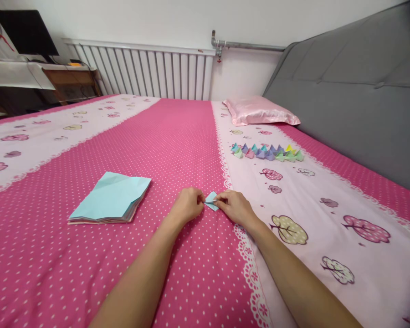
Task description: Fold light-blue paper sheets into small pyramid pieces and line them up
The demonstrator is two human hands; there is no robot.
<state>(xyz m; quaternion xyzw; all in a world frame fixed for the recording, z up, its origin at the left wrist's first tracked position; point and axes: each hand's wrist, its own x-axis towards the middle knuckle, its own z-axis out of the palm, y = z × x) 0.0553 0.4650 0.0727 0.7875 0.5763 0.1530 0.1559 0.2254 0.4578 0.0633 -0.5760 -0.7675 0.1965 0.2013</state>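
Note:
Between my two hands is a small light-blue folded paper (211, 199), just above or on the pink dotted bedspread (177, 136). My left hand (188, 203) pinches its left corner, and my right hand (235, 207) grips the right corner with thumb and fingers. A crease runs across the paper's middle, with a flap standing above and another below. To the left lies a stack of square paper (111, 196) with a light-blue sheet on top. Beyond my right hand, folded paper pieces (266, 152) in blue, purple, green, pink and yellow stand in rows.
A pink satin pillow (259, 110) lies at the far right by the grey padded headboard (355, 91). Along the back wall runs a white radiator (143, 70) with a pipe. A desk (68, 82) bearing a black monitor (26, 34) stands at the far left.

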